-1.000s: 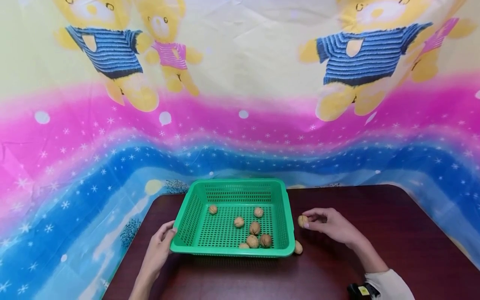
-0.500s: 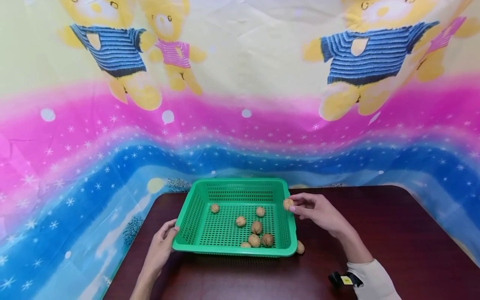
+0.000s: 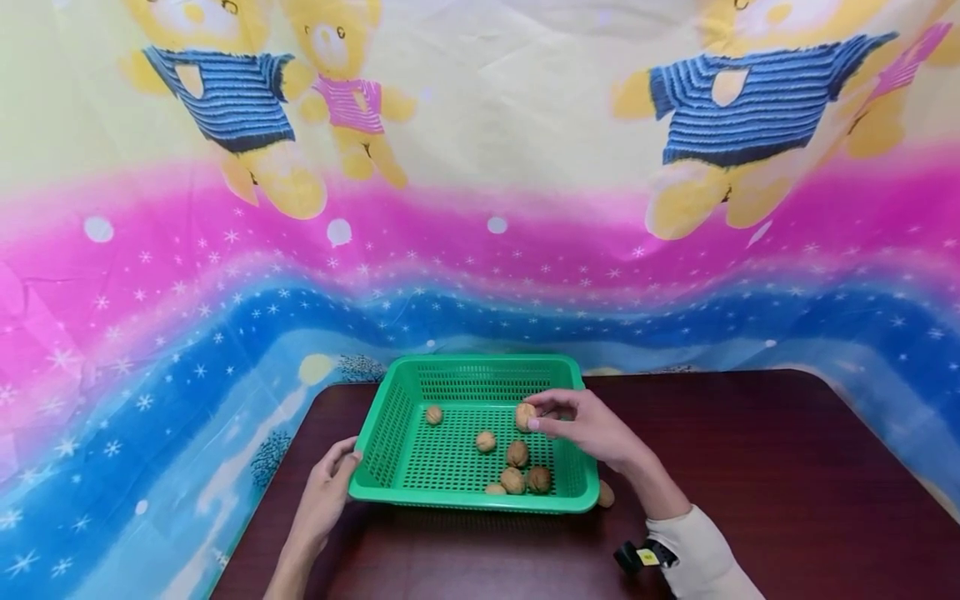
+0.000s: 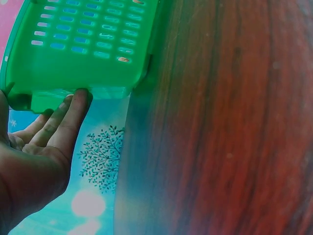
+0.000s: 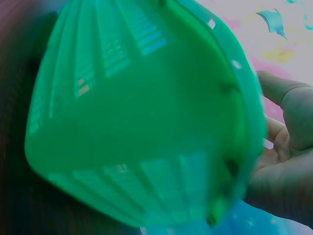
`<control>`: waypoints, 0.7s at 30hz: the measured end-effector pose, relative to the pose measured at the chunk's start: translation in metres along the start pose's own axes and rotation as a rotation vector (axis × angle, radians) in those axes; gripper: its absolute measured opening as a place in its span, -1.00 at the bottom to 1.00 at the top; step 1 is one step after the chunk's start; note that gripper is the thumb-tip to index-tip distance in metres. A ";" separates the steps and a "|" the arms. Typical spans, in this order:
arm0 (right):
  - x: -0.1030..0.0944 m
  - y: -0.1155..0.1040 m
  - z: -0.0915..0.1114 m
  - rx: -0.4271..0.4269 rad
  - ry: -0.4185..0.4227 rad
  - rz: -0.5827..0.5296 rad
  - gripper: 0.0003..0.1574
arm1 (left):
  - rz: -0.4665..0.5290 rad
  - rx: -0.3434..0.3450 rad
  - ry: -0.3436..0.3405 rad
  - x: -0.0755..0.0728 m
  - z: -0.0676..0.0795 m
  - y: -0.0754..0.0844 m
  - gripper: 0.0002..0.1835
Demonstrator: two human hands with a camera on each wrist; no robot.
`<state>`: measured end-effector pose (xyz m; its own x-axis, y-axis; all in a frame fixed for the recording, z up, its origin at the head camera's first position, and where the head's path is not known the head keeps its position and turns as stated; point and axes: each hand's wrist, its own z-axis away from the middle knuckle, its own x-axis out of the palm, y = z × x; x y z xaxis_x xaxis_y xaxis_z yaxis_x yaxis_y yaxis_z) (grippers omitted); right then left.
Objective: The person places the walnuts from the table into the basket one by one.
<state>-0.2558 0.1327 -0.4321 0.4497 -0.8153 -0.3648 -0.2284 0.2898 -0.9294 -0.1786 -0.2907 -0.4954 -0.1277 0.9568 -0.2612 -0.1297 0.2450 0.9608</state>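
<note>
A green plastic basket with slotted walls stands on the table in the head view. At its left rim my left hand grips the edge, thumb on top; in the left wrist view its fingers reach under the rim from outside. My right hand is over the basket's right side, pinching a walnut between thumb and fingertips. Several walnuts lie on the basket floor, mostly toward the near right. In the right wrist view the basket wall hides the pinched walnut.
Another walnut lies on the table just outside the basket's near right corner, partly hidden by the rim. The dark wooden table stretches out to the right. Behind it hangs a printed cloth with bears and snowflakes.
My right hand has carried the walnut leftward from the table beside the basket, across the right rim, to above the inside. My left hand keeps its grip on the rim.
</note>
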 end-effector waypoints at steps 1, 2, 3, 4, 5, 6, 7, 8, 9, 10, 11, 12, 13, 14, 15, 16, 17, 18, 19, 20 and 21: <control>0.003 -0.001 -0.002 -0.001 -0.006 -0.002 -0.47 | 0.003 0.000 -0.002 0.000 0.000 0.000 -0.43; 0.007 -0.002 -0.005 -0.003 -0.015 -0.003 -0.47 | 0.006 0.000 -0.001 0.000 0.000 0.000 -0.44; 0.010 -0.003 -0.007 -0.005 -0.026 -0.006 -0.48 | 0.009 0.000 -0.001 0.001 0.000 0.000 -0.44; 0.013 -0.003 -0.009 -0.007 -0.039 -0.006 -0.48 | 0.009 0.000 -0.001 0.001 -0.001 0.000 -0.44; 0.015 -0.004 -0.012 -0.012 -0.051 -0.003 -0.47 | 0.011 -0.002 -0.002 0.001 -0.001 0.000 -0.44; 0.018 -0.004 -0.013 -0.016 -0.060 -0.001 -0.47 | 0.012 -0.002 -0.003 0.001 -0.001 0.000 -0.44; 0.020 -0.004 -0.015 -0.021 -0.066 0.001 -0.47 | 0.011 -0.003 -0.004 0.001 -0.001 0.000 -0.44; 0.022 -0.004 -0.017 -0.028 -0.073 0.006 -0.47 | 0.012 -0.004 -0.005 0.001 0.000 0.000 -0.44; 0.023 -0.004 -0.018 -0.034 -0.078 0.012 -0.47 | 0.013 -0.005 -0.006 0.001 0.000 0.001 -0.44; 0.025 -0.003 -0.019 -0.039 -0.081 0.017 -0.47 | 0.011 -0.007 -0.005 0.001 0.000 0.001 -0.44; 0.027 -0.003 -0.020 -0.042 -0.085 0.022 -0.47 | 0.012 -0.009 -0.005 0.001 0.000 0.001 -0.44; 0.029 -0.003 -0.021 -0.044 -0.088 0.028 -0.47 | 0.014 -0.011 -0.004 0.001 0.000 0.001 -0.45; 0.031 -0.003 -0.022 -0.046 -0.094 0.037 -0.47 | 0.015 -0.014 -0.003 0.001 0.000 0.001 -0.45; 0.033 -0.002 -0.023 -0.045 -0.101 0.046 -0.47 | 0.015 -0.016 -0.002 0.001 0.000 0.001 -0.45; 0.035 -0.002 -0.025 -0.050 -0.108 0.057 -0.47 | 0.015 -0.017 0.000 0.000 0.000 0.001 -0.45; 0.037 -0.002 -0.026 -0.050 -0.114 0.070 -0.48 | 0.012 -0.017 0.002 0.000 0.000 0.001 -0.45; 0.039 -0.002 -0.027 -0.051 -0.120 0.084 -0.48 | 0.013 -0.017 0.002 0.000 0.000 0.001 -0.45; 0.041 -0.002 -0.028 -0.055 -0.125 0.094 -0.49 | 0.014 -0.016 0.002 0.000 0.001 0.001 -0.45; 0.043 -0.002 -0.028 -0.059 -0.131 0.104 -0.51 | 0.016 -0.018 0.003 0.000 0.001 0.001 -0.45; 0.045 -0.001 -0.029 -0.064 -0.137 0.110 -0.52 | 0.016 -0.016 0.004 0.000 0.001 0.001 -0.45; 0.046 0.000 -0.030 -0.072 -0.143 0.119 -0.53 | 0.016 -0.018 0.003 0.000 0.001 0.001 -0.45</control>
<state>-0.2612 0.0801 -0.4469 0.5328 -0.6965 -0.4806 -0.3458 0.3392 -0.8748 -0.1773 -0.2905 -0.4944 -0.1325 0.9602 -0.2459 -0.1448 0.2266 0.9632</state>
